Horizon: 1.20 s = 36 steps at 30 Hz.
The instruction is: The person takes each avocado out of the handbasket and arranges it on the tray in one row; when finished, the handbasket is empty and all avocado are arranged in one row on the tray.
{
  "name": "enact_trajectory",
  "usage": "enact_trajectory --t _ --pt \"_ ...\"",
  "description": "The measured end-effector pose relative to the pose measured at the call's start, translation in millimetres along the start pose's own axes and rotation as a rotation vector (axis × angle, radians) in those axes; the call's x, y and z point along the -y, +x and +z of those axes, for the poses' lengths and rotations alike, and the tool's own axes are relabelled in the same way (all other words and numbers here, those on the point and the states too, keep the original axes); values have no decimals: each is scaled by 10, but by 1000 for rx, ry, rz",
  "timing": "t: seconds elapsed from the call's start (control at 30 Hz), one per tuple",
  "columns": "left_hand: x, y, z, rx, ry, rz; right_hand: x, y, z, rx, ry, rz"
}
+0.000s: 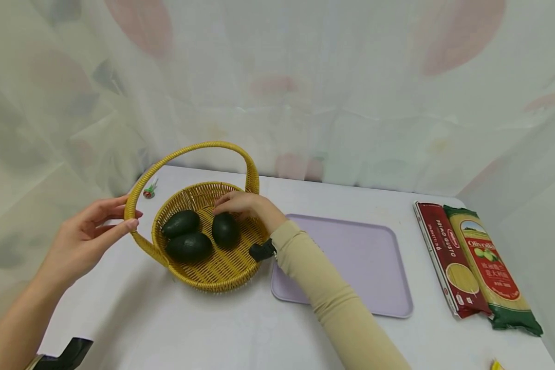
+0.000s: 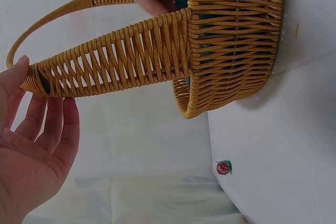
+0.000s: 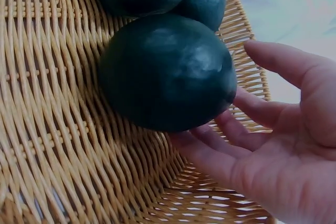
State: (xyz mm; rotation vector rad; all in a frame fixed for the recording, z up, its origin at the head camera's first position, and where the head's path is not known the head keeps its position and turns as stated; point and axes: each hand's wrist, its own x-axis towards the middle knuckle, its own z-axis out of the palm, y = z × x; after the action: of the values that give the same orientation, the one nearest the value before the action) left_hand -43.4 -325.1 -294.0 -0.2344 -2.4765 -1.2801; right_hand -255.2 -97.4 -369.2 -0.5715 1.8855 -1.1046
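A yellow wicker basket with a tall arched handle stands on the white table. My left hand holds one side of the handle between thumb and fingers. Inside the basket lie three dark green avocados: one avocado at the left, one avocado just in front of it, and one avocado apart at the right. My right hand reaches into the basket at this right avocado. Its fingers extend along the avocado's side and underside, while the thumb stands off the skin.
A lilac tray lies right of the basket, partly under my right forearm. Farther right are a red spaghetti pack and a green-ended pasta bag. A small red-and-green item sits behind the basket at the left. Curtains hang behind.
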Motion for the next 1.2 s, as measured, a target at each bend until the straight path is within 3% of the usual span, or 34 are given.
enact_trajectory --t 0.23,0.7,0.97,1.2 --pt "-1 9 -5 2 6 5 -14 -44 -43 107 -127 17" --pt "17 22 -5 5 0 0 -75 -64 -82 303 -188 63" --pt "30 25 5 8 -3 9 -103 -53 -70 365 -163 77" --pt "39 24 -4 13 -1 14 -63 -112 -84 381 -215 56"
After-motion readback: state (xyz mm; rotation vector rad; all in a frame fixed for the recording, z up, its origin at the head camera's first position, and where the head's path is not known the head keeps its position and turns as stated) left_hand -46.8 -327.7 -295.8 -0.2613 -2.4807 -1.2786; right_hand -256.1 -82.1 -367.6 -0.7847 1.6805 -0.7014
